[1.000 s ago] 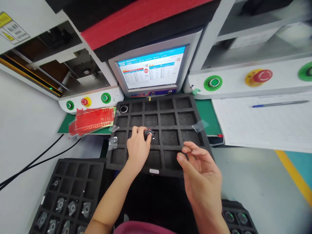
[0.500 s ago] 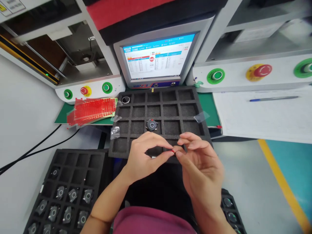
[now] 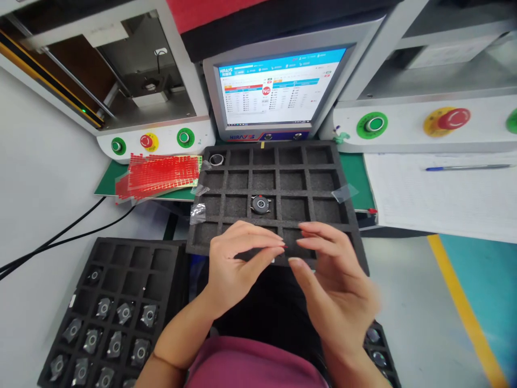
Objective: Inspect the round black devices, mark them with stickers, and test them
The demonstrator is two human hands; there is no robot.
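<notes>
Pink garment [image 3: 254, 366] bottom edge, below the grip, cut off. Left hand [image 3: 242, 264]: thumb and fingertips pinched narrow on a small red piece [image 3: 285, 247]; only a sliver pokes past the fingertips, shape can't be made out. Right hand [image 3: 339, 280] just right of the pinch, apart from it, thumb and fingers spread wide, outer edge blurred. Down-right of the pinch: side tray [image 3: 384, 344] with round discs [image 3: 378, 358], partly behind the right forearm, cut off at the bottom. Down-left: lower tray [image 3: 121, 261] with pieces in clear wrap [image 3: 115, 345], nearest row cut off; details hard to read through the wrap.

Main foam tray [image 3: 264, 166] sits under and beyond the grip; both hands cover parts of its front row. Watch body [image 3: 261, 205] just beyond the pinch, slightly left, in a third-row compartment counted from the far side, red at its far edge, back markings too small to read. Round watch piece [image 3: 217, 159] farther, in the far-left compartment.

Beyond the grip to the left, overlapping red sheets [image 3: 161, 175]. Far right, pen [image 3: 464, 168] on paper [image 3: 428, 205]; paper cut off, writing illegible. Farthest ahead, monitor [image 3: 283, 86]: "NG" readable, rows too small.
</notes>
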